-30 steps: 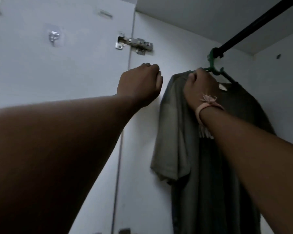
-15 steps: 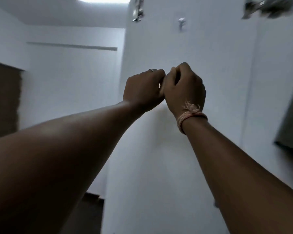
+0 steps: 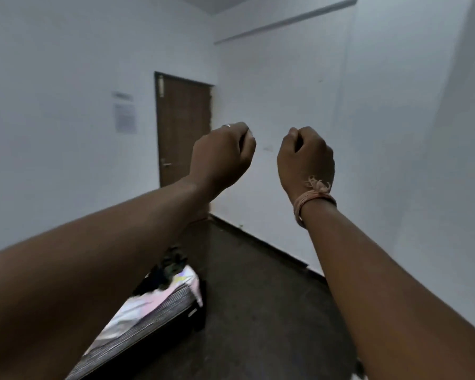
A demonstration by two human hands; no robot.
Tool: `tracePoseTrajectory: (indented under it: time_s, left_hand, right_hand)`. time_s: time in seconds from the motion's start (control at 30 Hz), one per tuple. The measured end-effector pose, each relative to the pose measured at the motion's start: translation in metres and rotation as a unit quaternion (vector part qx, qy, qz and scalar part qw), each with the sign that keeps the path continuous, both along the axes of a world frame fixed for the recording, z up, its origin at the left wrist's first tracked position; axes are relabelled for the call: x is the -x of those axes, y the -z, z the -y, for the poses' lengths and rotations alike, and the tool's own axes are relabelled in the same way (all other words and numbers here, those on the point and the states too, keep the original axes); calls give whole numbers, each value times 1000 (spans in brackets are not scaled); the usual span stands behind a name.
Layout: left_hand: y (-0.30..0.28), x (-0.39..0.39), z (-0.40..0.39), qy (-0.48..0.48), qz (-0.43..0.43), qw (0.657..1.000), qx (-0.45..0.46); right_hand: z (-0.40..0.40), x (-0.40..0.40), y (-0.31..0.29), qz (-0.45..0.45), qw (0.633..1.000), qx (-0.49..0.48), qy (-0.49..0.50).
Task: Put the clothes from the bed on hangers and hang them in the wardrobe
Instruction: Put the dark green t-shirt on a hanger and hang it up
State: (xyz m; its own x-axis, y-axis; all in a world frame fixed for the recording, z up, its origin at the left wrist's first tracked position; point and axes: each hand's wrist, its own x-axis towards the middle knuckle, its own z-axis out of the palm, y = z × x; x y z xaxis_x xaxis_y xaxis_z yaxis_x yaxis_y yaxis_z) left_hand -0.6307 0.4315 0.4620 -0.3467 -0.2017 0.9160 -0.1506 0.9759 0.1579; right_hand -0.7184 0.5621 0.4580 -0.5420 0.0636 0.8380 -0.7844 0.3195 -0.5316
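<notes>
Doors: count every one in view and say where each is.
1. The brown door stands shut in the far wall, left of the room corner, behind the raised left hand. The wardrobe is out of view, so others may be unseen.

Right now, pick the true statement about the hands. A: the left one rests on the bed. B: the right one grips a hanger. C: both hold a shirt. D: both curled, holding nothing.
D: the left hand and right hand are raised apart with fingers curled, nothing in them.
</notes>
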Motion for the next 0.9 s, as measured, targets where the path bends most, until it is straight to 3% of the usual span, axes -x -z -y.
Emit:
tracePoseTrajectory:
  time_s: [0.13, 0.3, 0.53, 0.73, 0.9]
  left_hand:
    - [27, -30, 65, -72, 55, 996, 24]
    - [91, -50, 142, -159, 123, 978, -54]
    - [165, -78, 230, -295, 227, 925, -83]
    - [199, -82, 284, -380, 236, 884, -138]
    - [218, -74, 318, -427, 190, 867, -175]
  right_hand:
    - [71, -13, 39, 53, 996, -40, -56]
    - [147, -12, 104, 87, 979, -147, -107]
    - [251, 19, 173, -8, 923, -346, -168]
    - [330, 32, 204, 7, 894, -383, -231]
    - [398, 22, 232, 2, 859, -398, -322]
